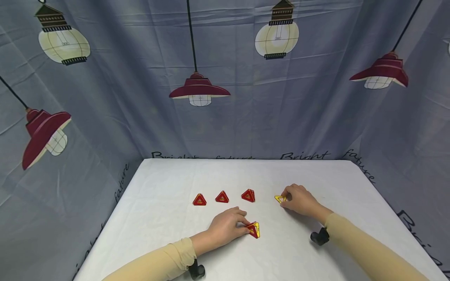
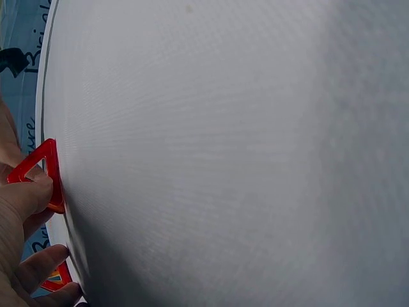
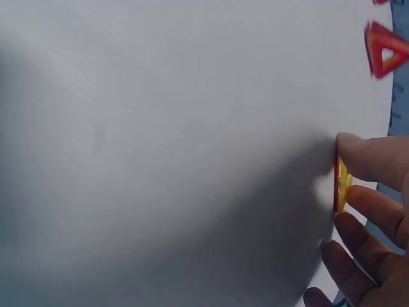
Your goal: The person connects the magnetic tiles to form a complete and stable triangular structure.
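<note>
My left hand pinches a small pyramid of red and yellow magnetic triangle tiles low over the middle of the white table. In the left wrist view a red triangle tile with an open centre shows at the thumb. To the right and farther back, my right hand holds a yellow triangle tile by its edge. Thumb and fingers grip this yellow tile in the right wrist view, where it stands nearly edge-on.
Three red triangle-tile pyramids, the left one, the middle one and the right one, stand in a row behind my left hand. The white table meets a grey-blue curtain printed with lamps.
</note>
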Demonstrator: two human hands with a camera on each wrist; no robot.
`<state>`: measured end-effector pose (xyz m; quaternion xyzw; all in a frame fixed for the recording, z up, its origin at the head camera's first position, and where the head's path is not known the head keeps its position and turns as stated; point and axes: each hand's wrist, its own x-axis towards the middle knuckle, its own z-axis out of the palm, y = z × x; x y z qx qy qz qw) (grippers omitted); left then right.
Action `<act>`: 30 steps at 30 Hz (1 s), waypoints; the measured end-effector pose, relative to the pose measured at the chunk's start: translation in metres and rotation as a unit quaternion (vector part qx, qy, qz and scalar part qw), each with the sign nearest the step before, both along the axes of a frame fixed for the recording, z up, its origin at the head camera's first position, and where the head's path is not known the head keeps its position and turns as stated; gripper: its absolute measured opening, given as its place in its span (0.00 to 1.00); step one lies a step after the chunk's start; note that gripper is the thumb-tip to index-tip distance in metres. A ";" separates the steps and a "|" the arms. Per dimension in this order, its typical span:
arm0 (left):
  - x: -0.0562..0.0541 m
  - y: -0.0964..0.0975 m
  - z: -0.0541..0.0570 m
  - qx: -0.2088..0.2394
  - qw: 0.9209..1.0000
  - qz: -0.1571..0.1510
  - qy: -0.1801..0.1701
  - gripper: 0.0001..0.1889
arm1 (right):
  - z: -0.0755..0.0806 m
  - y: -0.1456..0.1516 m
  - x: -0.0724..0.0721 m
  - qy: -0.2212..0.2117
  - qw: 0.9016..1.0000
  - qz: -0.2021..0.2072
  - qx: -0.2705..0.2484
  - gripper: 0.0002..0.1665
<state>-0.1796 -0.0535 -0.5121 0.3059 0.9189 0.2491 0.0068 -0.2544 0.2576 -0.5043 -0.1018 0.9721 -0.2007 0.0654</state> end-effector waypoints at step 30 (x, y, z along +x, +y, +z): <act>0.000 0.001 -0.001 -0.005 1.000 0.001 0.001 0.09 | 0.002 -0.020 0.070 0.015 0.998 0.053 0.013 0.20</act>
